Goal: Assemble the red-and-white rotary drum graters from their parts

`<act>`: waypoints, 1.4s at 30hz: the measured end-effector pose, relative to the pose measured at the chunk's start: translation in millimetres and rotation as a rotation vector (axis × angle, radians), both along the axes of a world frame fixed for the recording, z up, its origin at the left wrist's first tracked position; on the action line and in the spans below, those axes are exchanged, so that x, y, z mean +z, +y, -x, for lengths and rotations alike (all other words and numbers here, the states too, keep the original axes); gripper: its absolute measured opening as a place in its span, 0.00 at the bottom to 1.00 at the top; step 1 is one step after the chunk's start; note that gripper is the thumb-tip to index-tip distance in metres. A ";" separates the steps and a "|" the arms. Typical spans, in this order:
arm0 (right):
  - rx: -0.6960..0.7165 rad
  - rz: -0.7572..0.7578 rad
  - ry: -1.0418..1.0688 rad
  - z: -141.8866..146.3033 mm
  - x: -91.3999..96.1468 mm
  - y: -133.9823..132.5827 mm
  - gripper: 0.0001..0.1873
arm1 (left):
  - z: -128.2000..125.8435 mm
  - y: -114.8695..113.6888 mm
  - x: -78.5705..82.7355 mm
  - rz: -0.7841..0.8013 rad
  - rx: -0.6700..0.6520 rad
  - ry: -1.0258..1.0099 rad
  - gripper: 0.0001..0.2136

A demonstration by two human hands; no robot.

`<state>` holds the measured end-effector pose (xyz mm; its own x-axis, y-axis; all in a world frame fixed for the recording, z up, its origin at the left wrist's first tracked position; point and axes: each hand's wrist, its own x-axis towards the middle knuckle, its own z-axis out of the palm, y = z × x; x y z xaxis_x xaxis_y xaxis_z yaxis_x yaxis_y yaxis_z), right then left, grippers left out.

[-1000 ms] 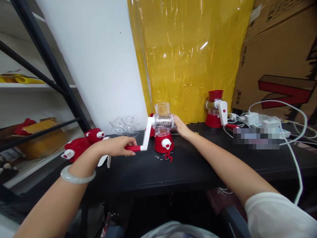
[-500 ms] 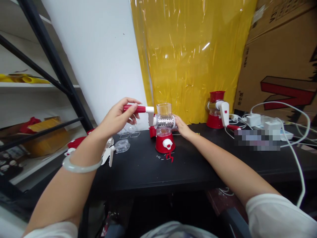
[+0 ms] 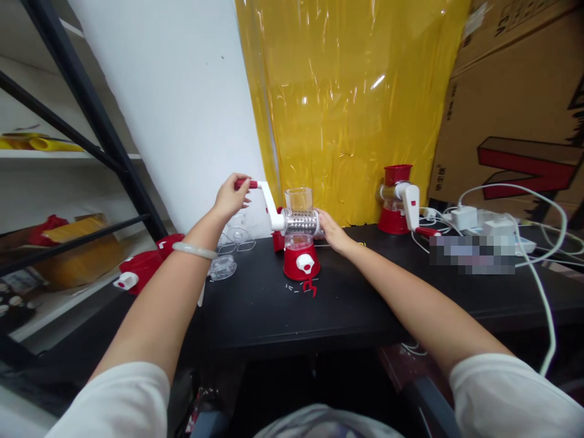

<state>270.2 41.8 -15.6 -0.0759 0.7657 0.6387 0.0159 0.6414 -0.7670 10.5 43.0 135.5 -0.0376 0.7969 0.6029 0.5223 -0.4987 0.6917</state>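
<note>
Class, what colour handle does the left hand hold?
Red; the handle shows in the head view.

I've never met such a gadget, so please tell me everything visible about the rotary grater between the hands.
The rotary grater stands upright on a black table. Its red base bears a white, red-centred knob; above are a shiny, metal-looking dotted drum and a clear, plastic-looking hopper. A white crank slants up and left from one end. The left hand grips its red handle; the right hand touches the opposite end.
</note>
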 end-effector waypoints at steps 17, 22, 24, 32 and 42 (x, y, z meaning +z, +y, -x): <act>0.014 0.026 0.020 2.7 1.8 -4.1 0.35 | 70.5 -78.7 -79.6 0.691 -0.276 0.710 0.23; 0.021 0.022 0.020 2.3 1.9 -4.4 0.35 | 51.0 -134.2 -47.6 0.715 -0.442 0.771 0.23; 0.011 0.010 0.014 1.9 2.4 -5.0 0.36 | 43.2 -149.7 -35.8 0.660 -0.435 0.748 0.23; 0.005 0.020 0.025 2.0 1.4 -3.7 0.36 | 24.9 -156.6 -11.3 0.328 -0.318 0.461 0.20; 0.015 0.026 0.023 3.0 -0.1 -1.3 0.36 | 7.1 -87.3 17.3 0.030 -0.105 0.022 0.22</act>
<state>267.2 40.4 -15.7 -0.0727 0.7810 0.6203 -0.0116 0.6212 -0.7835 3.4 -44.3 152.8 0.0604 0.8133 0.5787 0.4834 -0.5311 0.6959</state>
